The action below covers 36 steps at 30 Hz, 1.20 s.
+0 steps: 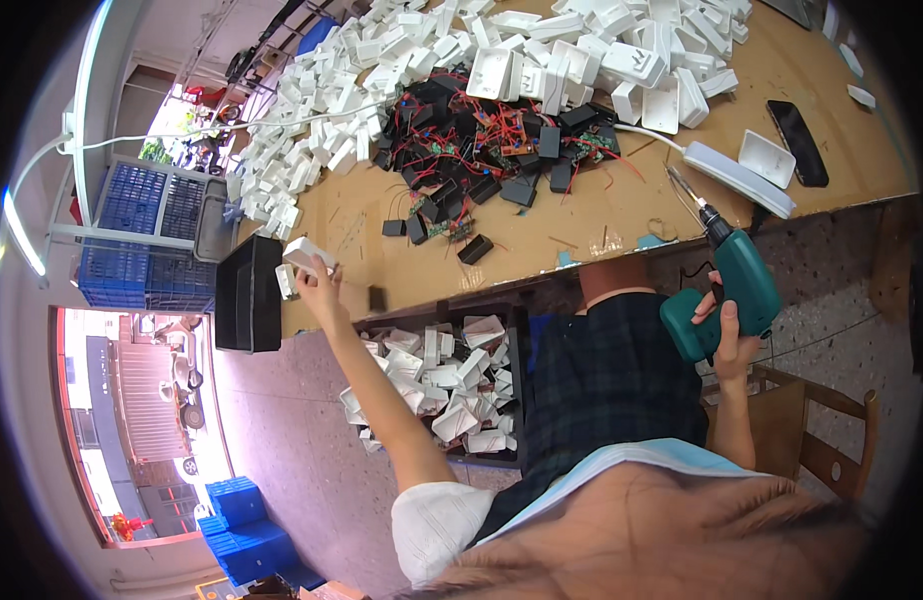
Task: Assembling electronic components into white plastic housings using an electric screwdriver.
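Note:
My left hand (320,288) is closed around a white plastic casing (304,252) at the table's left edge, beside an open black bin (250,300). Another small white piece (285,282) shows just left of its fingers. To the right of that hand is a small dark block (378,298), blurred; I cannot tell whether it touches anything. My right hand (727,335) grips a green cordless screwdriver (747,285), its bit pointing up and left over the table's near edge. Black boxes with red wires and circuit boards (482,140) lie heaped in the middle of the table.
White casings (332,110) are piled along the far side of the table (352,240). A crate (522,400) of white casings stands below its near edge. A white power strip (739,178) and a black phone (799,143) lie at the right. Blue crates (244,530) sit on the floor.

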Each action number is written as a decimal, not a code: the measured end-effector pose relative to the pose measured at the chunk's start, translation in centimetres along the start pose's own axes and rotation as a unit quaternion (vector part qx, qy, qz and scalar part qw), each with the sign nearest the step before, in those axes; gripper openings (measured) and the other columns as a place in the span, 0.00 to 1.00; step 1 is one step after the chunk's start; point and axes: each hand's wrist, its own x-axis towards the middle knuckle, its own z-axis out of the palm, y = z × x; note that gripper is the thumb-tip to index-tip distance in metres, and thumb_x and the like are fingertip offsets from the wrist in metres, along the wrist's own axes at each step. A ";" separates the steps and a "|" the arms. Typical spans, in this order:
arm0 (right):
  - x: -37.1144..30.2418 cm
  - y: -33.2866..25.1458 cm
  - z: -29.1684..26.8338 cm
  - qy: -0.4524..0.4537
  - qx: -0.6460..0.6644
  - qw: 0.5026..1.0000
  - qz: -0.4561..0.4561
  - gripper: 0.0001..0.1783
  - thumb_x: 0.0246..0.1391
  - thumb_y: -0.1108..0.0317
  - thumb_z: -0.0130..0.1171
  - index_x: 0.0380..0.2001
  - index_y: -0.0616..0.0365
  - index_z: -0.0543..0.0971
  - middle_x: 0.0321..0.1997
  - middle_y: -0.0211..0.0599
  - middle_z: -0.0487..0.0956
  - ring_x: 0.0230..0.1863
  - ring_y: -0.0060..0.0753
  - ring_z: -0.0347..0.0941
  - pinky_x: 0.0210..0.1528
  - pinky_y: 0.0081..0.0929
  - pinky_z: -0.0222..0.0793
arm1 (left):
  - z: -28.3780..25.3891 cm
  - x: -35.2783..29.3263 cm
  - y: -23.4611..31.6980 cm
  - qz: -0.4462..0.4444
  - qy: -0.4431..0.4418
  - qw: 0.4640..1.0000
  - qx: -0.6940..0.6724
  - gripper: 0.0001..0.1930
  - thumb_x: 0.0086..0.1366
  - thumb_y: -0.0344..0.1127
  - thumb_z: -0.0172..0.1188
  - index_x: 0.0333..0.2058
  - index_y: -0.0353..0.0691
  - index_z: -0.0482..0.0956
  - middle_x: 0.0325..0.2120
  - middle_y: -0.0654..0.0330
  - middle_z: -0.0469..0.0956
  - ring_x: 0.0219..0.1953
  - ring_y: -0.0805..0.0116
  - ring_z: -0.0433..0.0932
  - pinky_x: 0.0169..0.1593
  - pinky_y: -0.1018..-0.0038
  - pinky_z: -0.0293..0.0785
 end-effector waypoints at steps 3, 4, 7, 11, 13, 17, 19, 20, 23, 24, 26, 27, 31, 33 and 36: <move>0.3 -0.2 0.6 -0.041 0.008 0.999 0.005 0.25 0.72 0.59 0.48 0.59 0.72 0.73 0.56 0.45 0.77 0.35 0.26 0.75 0.38 0.27 0.75 | -7.2 6.6 -0.7 0.194 0.122 0.847 0.480 0.37 0.63 0.53 0.71 0.59 0.29 0.72 0.48 0.40 0.80 0.47 0.50 0.82 0.52 0.57 0.79; 0.3 0.0 0.4 -0.030 -0.006 1.000 0.004 0.25 0.72 0.59 0.48 0.59 0.72 0.73 0.56 0.45 0.77 0.35 0.26 0.75 0.38 0.27 0.75 | -3.5 6.2 -1.9 0.190 0.108 0.854 0.472 0.37 0.63 0.53 0.71 0.59 0.29 0.72 0.48 0.40 0.80 0.47 0.50 0.82 0.52 0.57 0.79; 0.2 0.4 0.2 0.004 -0.011 1.000 -0.003 0.25 0.72 0.59 0.48 0.59 0.72 0.73 0.56 0.45 0.77 0.35 0.26 0.75 0.38 0.27 0.75 | 6.7 5.4 -1.4 0.240 0.100 0.603 0.755 0.43 0.62 0.66 0.64 0.64 0.38 0.71 0.46 0.38 0.81 0.51 0.44 0.81 0.55 0.49 0.76; 0.4 0.4 0.1 0.002 -0.016 1.000 -0.004 0.25 0.72 0.59 0.48 0.60 0.72 0.73 0.57 0.46 0.77 0.35 0.27 0.76 0.37 0.27 0.75 | 24.9 -1.2 3.9 0.449 -0.096 0.741 0.490 0.29 0.64 0.34 0.66 0.64 0.50 0.75 0.58 0.41 0.75 0.55 0.38 0.78 0.58 0.52 0.75; 0.4 0.2 0.2 -0.003 -0.018 1.000 -0.001 0.25 0.72 0.59 0.48 0.60 0.72 0.73 0.56 0.46 0.78 0.35 0.27 0.76 0.37 0.27 0.75 | 31.6 -1.8 5.2 0.600 -0.251 0.646 0.398 0.33 0.62 0.20 0.58 0.65 0.57 0.74 0.63 0.47 0.72 0.59 0.45 0.77 0.61 0.54 0.74; 0.2 0.1 0.5 -0.017 -0.021 1.000 0.005 0.26 0.71 0.59 0.48 0.59 0.72 0.73 0.55 0.47 0.79 0.35 0.27 0.76 0.37 0.27 0.75 | 39.0 -1.1 3.9 0.684 -0.250 0.526 0.440 0.24 0.60 0.23 0.58 0.54 0.52 0.78 0.50 0.55 0.81 0.55 0.56 0.80 0.55 0.61 0.77; 0.2 0.2 0.4 -0.023 -0.023 0.999 0.011 0.26 0.71 0.59 0.49 0.59 0.72 0.74 0.55 0.47 0.79 0.34 0.27 0.76 0.37 0.27 0.75 | 39.9 0.6 3.4 0.647 -0.235 0.520 0.505 0.12 0.60 0.25 0.58 0.43 0.47 0.79 0.38 0.58 0.83 0.45 0.56 0.84 0.45 0.61 0.81; 0.0 0.3 0.3 -0.026 -0.017 0.999 0.013 0.26 0.71 0.58 0.49 0.59 0.72 0.74 0.55 0.47 0.79 0.34 0.27 0.76 0.37 0.27 0.75 | 39.4 1.5 3.7 0.653 -0.212 0.518 0.511 0.07 0.60 0.27 0.59 0.37 0.45 0.78 0.33 0.58 0.83 0.40 0.56 0.85 0.39 0.61 0.82; -0.2 0.5 0.1 -0.018 -0.008 1.000 0.010 0.26 0.72 0.59 0.49 0.59 0.72 0.74 0.55 0.47 0.78 0.35 0.27 0.76 0.37 0.27 0.75 | 34.9 1.6 5.6 0.616 -0.186 0.613 0.458 0.06 0.62 0.29 0.57 0.37 0.39 0.80 0.31 0.52 0.83 0.37 0.50 0.85 0.39 0.57 0.80; -0.2 0.5 -0.7 0.003 -0.012 1.000 0.001 0.25 0.72 0.59 0.48 0.59 0.72 0.74 0.55 0.47 0.78 0.35 0.27 0.76 0.37 0.27 0.75 | 34.6 -1.3 6.3 0.556 -0.181 0.686 0.432 0.08 0.64 0.29 0.57 0.41 0.39 0.80 0.30 0.49 0.83 0.36 0.47 0.84 0.38 0.54 0.78; -0.1 0.9 -0.9 0.008 -0.012 1.000 0.011 0.25 0.72 0.60 0.48 0.59 0.72 0.74 0.56 0.46 0.78 0.35 0.26 0.76 0.37 0.27 0.75 | 30.1 -4.9 7.4 0.453 -0.224 0.785 0.357 0.13 0.66 0.29 0.61 0.49 0.39 0.78 0.24 0.52 0.80 0.29 0.53 0.82 0.34 0.61 0.76; 0.0 1.2 -1.1 0.010 -0.017 1.000 0.015 0.24 0.72 0.61 0.48 0.59 0.72 0.74 0.56 0.46 0.78 0.35 0.26 0.76 0.37 0.27 0.76 | 28.2 -7.6 8.0 0.381 -0.237 0.827 0.338 0.16 0.66 0.29 0.62 0.52 0.40 0.77 0.23 0.53 0.78 0.26 0.58 0.81 0.33 0.64 0.75; 0.2 1.1 -0.3 0.025 -0.002 1.000 0.015 0.23 0.73 0.61 0.48 0.59 0.71 0.74 0.55 0.45 0.79 0.35 0.25 0.75 0.37 0.26 0.75 | 22.5 -16.3 4.0 0.350 -0.245 0.867 0.257 0.17 0.62 0.25 0.65 0.50 0.38 0.80 0.30 0.53 0.79 0.25 0.64 0.79 0.32 0.68 0.77; 0.2 1.1 -0.1 0.022 -0.003 1.000 0.017 0.23 0.73 0.61 0.48 0.58 0.71 0.74 0.55 0.44 0.79 0.35 0.25 0.75 0.37 0.25 0.75 | 21.7 -20.4 1.8 0.356 -0.226 0.855 0.301 0.16 0.64 0.29 0.64 0.51 0.41 0.80 0.33 0.52 0.79 0.27 0.56 0.80 0.32 0.62 0.78; 0.0 1.0 0.3 0.024 -0.005 1.000 0.012 0.23 0.73 0.61 0.48 0.58 0.71 0.74 0.55 0.44 0.79 0.35 0.24 0.75 0.36 0.25 0.74 | 21.2 -23.3 -0.7 0.280 -0.240 0.844 0.389 0.17 0.65 0.31 0.65 0.53 0.39 0.80 0.38 0.50 0.79 0.35 0.55 0.81 0.40 0.66 0.79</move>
